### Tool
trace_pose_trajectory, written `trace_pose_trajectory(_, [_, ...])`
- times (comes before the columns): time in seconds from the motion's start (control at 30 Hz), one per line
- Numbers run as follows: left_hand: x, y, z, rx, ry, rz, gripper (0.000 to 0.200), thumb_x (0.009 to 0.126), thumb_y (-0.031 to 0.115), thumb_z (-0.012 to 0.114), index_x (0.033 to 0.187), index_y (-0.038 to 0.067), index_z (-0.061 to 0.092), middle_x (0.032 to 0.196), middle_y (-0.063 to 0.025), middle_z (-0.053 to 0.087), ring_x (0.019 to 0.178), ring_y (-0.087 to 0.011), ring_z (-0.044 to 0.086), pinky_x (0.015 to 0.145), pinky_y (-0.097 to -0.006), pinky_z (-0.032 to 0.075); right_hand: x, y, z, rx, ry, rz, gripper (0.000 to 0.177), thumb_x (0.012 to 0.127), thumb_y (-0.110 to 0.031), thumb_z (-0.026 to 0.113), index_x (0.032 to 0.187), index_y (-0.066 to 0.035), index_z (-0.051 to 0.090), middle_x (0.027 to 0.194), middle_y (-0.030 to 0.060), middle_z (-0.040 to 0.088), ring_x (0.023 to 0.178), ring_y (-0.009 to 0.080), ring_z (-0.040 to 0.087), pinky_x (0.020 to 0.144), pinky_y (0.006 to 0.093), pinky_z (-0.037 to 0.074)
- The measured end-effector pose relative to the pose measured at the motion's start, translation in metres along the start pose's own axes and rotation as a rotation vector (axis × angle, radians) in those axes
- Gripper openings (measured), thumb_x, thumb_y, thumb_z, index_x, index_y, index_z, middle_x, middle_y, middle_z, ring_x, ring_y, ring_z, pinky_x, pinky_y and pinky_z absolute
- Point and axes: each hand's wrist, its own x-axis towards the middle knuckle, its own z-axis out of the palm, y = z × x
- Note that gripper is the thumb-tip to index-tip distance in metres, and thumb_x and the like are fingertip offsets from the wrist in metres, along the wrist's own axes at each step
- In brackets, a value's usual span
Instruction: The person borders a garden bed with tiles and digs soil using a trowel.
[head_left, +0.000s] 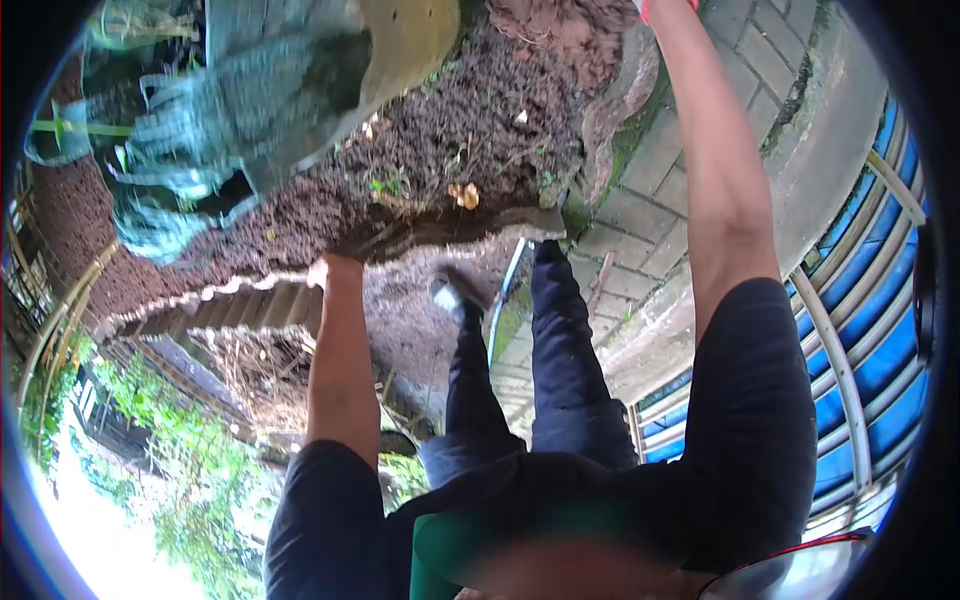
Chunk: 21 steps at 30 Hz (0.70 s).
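My left arm reaches to the wavy rim (450, 232) of a raised soil bed. My left hand (338, 263) is at that rim; its fingers are hidden, and whether it grips anything cannot be made out. Dark crumbly soil (450, 130) with small weeds and a pale yellowish-brown scrap (464, 195) lies past the rim. My right arm stretches along the bed's right side to the top edge of the view. A bit of red shows at that wrist, and the hand itself is cut off by the frame.
A blurred blue-green sheet-like thing (240, 110) covers the bed's upper left. Paving bricks (650, 230) and a concrete kerb (800, 180) run along the right, beside a metal railing (840, 370) with blue behind it. My legs (565, 340) stand near the rim. Green plants (180, 440) grow lower left.
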Motion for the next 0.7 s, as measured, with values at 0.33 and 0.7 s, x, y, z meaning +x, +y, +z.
trace_pose_trajectory(0.33, [0.002, 0.006, -0.007, -0.046, 0.037, -0.094, 0.047, 0.097, 0.034, 0.056, 0.14, 0.016, 0.058, 0.146, -0.0077, 0.053, 0.133, -0.0336, 0.051, 0.108, -0.0592, 0.038, -0.188, -0.03, 0.249, 0.752, -0.039, -0.066, 0.024, 0.079, -0.008, 0.075, 0.102, -0.004, 0.072, 0.095, 0.0122, 0.074, 0.084, 0.0191, 0.071, 0.077, 0.0313, 0.056])
trace_pose_trajectory(0.7, [0.014, -0.001, 0.011, -0.079, 0.103, -0.131, 0.048, 0.097, 0.037, 0.055, 0.14, 0.018, 0.057, 0.147, -0.0062, 0.053, 0.134, -0.033, 0.049, 0.11, -0.0596, 0.036, -0.232, -0.08, 0.262, 0.817, -0.047, -0.001, 0.043, 0.084, -0.002, 0.066, 0.125, 0.003, 0.059, 0.118, 0.0214, 0.067, 0.108, 0.0308, 0.065, 0.091, 0.0368, 0.052])
